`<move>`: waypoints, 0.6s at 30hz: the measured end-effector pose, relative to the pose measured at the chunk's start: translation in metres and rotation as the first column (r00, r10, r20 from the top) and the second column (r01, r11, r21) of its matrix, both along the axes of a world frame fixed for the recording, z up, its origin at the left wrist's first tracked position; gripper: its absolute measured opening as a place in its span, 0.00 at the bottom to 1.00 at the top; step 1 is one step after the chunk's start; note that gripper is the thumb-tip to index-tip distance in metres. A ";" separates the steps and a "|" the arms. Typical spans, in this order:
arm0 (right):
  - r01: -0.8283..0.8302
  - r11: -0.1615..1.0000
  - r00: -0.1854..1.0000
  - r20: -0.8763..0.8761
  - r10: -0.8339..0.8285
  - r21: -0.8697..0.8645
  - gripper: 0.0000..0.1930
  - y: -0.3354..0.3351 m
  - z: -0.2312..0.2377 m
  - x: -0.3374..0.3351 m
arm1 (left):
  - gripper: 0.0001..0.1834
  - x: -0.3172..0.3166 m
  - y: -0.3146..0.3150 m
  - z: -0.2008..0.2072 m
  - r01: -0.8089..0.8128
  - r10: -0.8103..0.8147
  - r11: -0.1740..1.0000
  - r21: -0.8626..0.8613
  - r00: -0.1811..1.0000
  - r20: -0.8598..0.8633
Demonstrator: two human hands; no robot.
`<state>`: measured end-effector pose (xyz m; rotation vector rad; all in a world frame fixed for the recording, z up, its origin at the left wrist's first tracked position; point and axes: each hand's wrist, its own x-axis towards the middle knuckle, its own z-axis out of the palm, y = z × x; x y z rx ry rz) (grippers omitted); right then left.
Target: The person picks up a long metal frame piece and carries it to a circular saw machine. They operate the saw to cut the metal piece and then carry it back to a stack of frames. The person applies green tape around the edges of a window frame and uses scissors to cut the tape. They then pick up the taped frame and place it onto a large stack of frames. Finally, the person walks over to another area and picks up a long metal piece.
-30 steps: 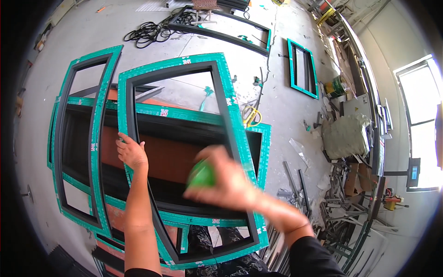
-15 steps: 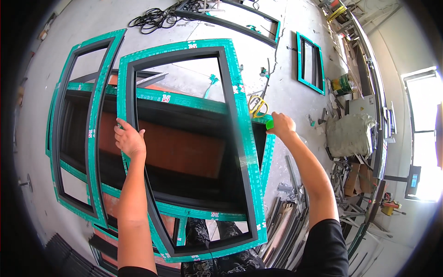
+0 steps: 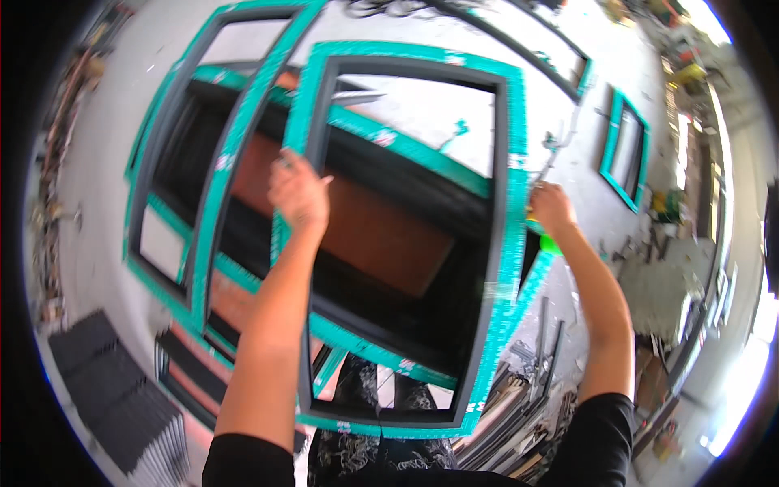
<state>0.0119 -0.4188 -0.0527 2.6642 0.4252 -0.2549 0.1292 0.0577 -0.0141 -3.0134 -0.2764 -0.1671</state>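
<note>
A dark grey window frame (image 3: 505, 235) edged with green printed film lies in front of me, tilted over a larger frame (image 3: 389, 142) with a brown-red panel behind it. My left hand (image 3: 300, 191) straddles its left side, fingers at the outer edge and thumb toward the opening. At its right side, my right hand (image 3: 553, 207) is curled over the scissors, whose yellow handle (image 3: 531, 216) shows only in part beneath the fingers. Just below that hand sits a bright green object (image 3: 550, 243), its kind unclear. Blur softens both hands.
Another green-edged frame (image 3: 231, 138) stands at the left. A smaller frame (image 3: 625, 150) lies on the floor at right, and a long one (image 3: 568, 61) farther back. Black cable (image 3: 381, 8) is coiled at the far edge. Loose metal profiles (image 3: 519, 430) and dark stacked strips (image 3: 114, 390) flank my legs.
The view has swung, shifting the scene rightward. My right hand has moved from beside the green object onto the scissors. My left hand stays on the window frame's left side.
</note>
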 end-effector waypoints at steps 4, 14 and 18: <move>-0.035 0.999 0.990 0.135 0.038 -0.023 0.03 -0.001 0.038 -0.003 | 0.57 0.002 0.009 -0.022 0.061 -0.063 0.998 0.020 0.992 0.106; 0.446 0.456 0.894 -0.366 -0.257 0.770 0.27 0.147 0.176 -0.083 | 0.31 -0.013 0.110 -0.029 0.182 0.006 0.336 -0.924 0.981 0.196; 0.634 0.064 0.771 -0.636 0.033 0.771 0.25 0.231 0.132 -0.109 | 0.24 -0.145 0.126 -0.025 0.166 -0.046 0.561 -0.811 0.984 0.170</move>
